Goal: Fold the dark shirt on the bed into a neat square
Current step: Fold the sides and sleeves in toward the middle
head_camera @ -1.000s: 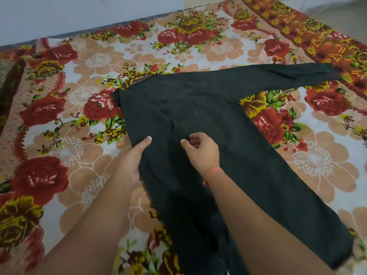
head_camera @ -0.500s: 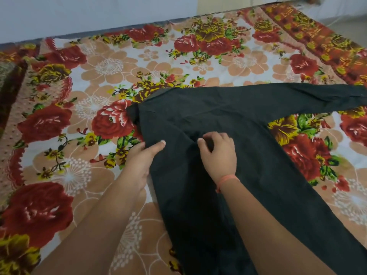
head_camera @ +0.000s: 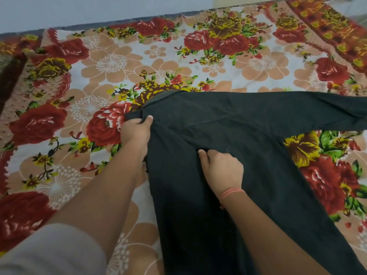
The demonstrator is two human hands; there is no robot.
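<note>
The shirt [head_camera: 248, 175] lies on the bed [head_camera: 119, 62], body to the near edge, sleeve [head_camera: 297, 112] to the right edge. The left hand [head_camera: 137, 132] grips its far-left corner, the right hand [head_camera: 222, 167] its middle.

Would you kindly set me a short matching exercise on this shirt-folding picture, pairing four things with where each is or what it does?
Things: 1 left hand; 2 right hand; 3 sleeve; 4 orange wristband.
States: A stretches towards the view's right edge; B pinches a fold in the middle of the dark shirt; C circles the right wrist; D grips the shirt's upper left corner.
Pairs: 1-D; 2-B; 3-A; 4-C.
</note>
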